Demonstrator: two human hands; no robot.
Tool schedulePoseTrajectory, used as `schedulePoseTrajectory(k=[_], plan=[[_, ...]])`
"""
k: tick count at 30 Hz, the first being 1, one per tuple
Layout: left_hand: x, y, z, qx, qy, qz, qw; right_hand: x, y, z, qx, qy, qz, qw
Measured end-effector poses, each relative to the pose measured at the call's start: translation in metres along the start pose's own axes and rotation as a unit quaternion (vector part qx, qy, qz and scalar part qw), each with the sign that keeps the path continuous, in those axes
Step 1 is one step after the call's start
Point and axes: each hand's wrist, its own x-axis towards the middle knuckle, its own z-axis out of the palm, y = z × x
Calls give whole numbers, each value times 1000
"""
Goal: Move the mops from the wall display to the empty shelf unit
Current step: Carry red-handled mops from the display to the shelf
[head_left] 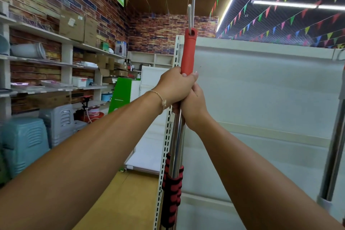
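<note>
A mop (188, 54) with a red top grip and a steel pole stands upright in front of me. Both hands hold it: my left hand (175, 86) grips the bottom of the red grip, my right hand (192, 106) grips the steel pole just below. A red-and-black ribbed sleeve (172, 190) wraps the pole lower down. A white hook rod (192, 5) passes through the hole at the grip's top. The white shelf unit (261, 87) stands right behind the mop; its back panel is bare. The mop head is out of view.
Another steel pole (336, 145) leans at the right edge. Wall shelves (56, 63) with boxes and housewares line the left brick wall, with plastic stools (24, 142) below. A green-sided shelf (121, 93) stands further back. The aisle floor (119, 201) runs along the left.
</note>
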Motion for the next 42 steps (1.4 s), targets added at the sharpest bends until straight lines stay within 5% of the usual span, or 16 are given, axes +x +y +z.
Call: schedulePoseTrajectory(k=[8, 42], plan=[[6, 5, -1, 147, 24, 22, 989, 2, 8, 2, 26, 13, 3, 1000], [-23, -9, 15, 132, 53, -33, 989, -13, 33, -6, 11, -40, -8, 999]])
